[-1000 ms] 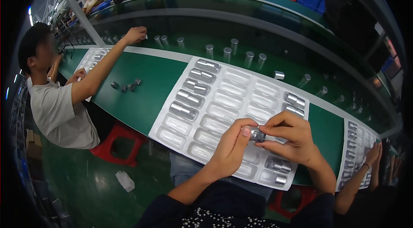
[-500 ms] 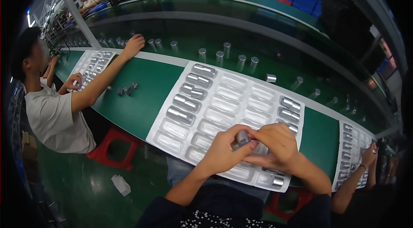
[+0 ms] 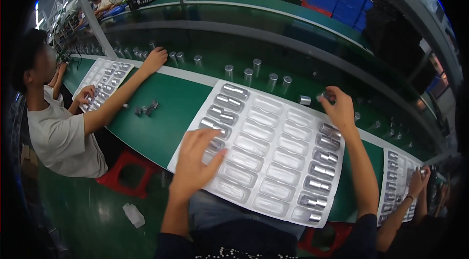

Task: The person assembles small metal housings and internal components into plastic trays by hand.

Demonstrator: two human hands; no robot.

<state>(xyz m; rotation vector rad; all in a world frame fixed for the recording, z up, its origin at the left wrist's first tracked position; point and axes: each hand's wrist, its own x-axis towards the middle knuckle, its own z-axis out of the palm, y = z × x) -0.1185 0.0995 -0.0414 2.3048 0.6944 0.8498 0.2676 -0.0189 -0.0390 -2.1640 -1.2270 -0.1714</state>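
My right hand (image 3: 341,108) reaches to the far side, its fingertips closed on a small metal cylinder (image 3: 323,96). Beside it, another shiny cylinder (image 3: 304,100) lies on its side. My left hand (image 3: 194,159) hovers over the left column of a white moulded tray (image 3: 258,177), fingers spread and nothing in them. Silver cylinders fill pockets along the tray's left column, such as this one (image 3: 234,92), partly hidden by that hand. More silver cylinders (image 3: 321,170) lie in the right column. Pockets in the two middle columns hold nothing.
Several metal cylinders (image 3: 256,65) stand on the dark green strip beyond the ledge. At left a co-worker (image 3: 63,122) handles a similar tray (image 3: 128,67); dark parts (image 3: 146,108) lie on the green table (image 3: 168,88) between us. Another person's hand (image 3: 418,181) is over a tray at right.
My hands have parted from around a grey cylinder over the tray. The left moved left and opened; the right went far and closed on a cylinder. More right-column cylinders show now.
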